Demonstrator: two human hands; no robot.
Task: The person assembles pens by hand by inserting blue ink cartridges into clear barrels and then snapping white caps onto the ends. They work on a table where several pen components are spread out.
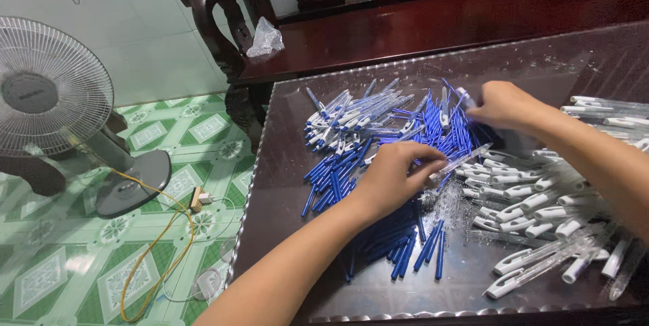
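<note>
While blue refills [378, 164] litter the table [284, 184], left hand [392, 177] pinching clear barrel [460, 162], right hand [503, 104] grip unclear

My dark glass-topped counter [284, 164] carries a heap of blue pen refills [399, 164] in the middle, assembled pens [345, 120] at the far left, white-and-clear barrels [541, 211] on the right.

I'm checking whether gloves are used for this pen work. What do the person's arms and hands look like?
No gloves: the left hand and right hand are bare. Both forearms are uncovered as far as the frame shows, with no sleeves, watch, rings or bracelets visible.
</note>
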